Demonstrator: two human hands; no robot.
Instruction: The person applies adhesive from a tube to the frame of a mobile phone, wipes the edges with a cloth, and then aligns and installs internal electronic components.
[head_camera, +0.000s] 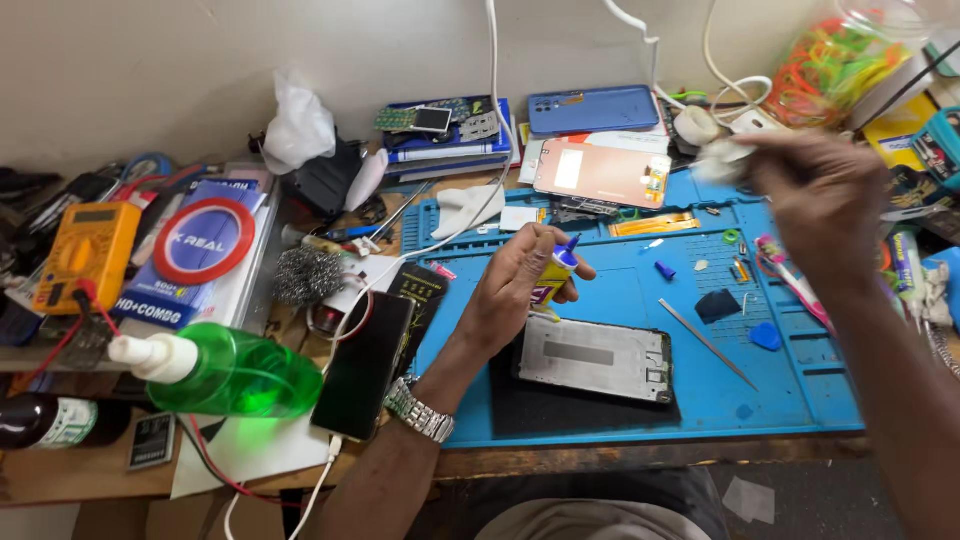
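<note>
While the left hand (520, 285) grips a glue tube (555, 275) — nozzle (570, 245) up.

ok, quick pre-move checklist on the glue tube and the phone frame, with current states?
1. Glue tube gripped in the left hand: ok.
2. Blue nozzle uncapped: cannot tell; a small blue cap lies loose on the mat.
3. Phone frame flat on the blue mat, unobstructed: ok.
4. Right hand free: not ok, it holds a blurred white wad.
5. Metal pry tool clear of the frame: ok.
6. Black phone clear of the mat: not ok, it overlaps the left edge.
</note>
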